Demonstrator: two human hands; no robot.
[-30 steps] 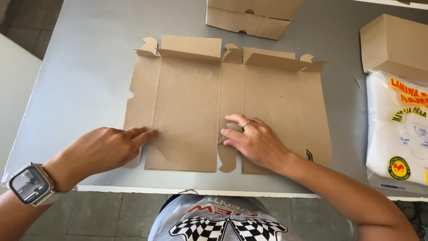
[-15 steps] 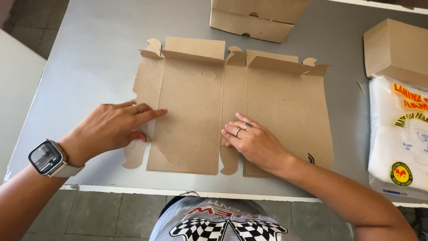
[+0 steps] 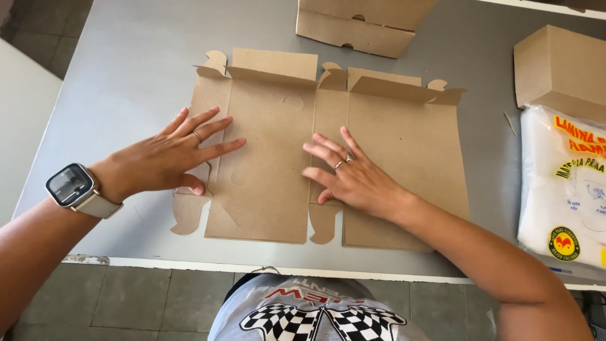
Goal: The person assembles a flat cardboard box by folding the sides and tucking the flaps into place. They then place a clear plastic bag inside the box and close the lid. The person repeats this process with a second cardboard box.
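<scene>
A flat, unfolded brown cardboard box blank [image 3: 271,145] lies on the grey table [image 3: 126,69], its top flaps slightly raised. My left hand [image 3: 170,155] rests palm down on the blank's left panel, fingers spread and pointing right; a smartwatch sits on that wrist. My right hand [image 3: 350,173] presses flat on the narrow middle panel and the fold beside it, fingers spread toward the upper left. Neither hand grips anything.
A folded cardboard box [image 3: 360,22] stands at the table's far edge. Another closed cardboard box [image 3: 558,66] sits at the right, above a white plastic packet [image 3: 565,189]. The table's near edge runs just below the blank.
My left hand has slid up and to the right, further onto the left panel. My right hand has shifted slightly up along the middle fold, fingers more spread.
</scene>
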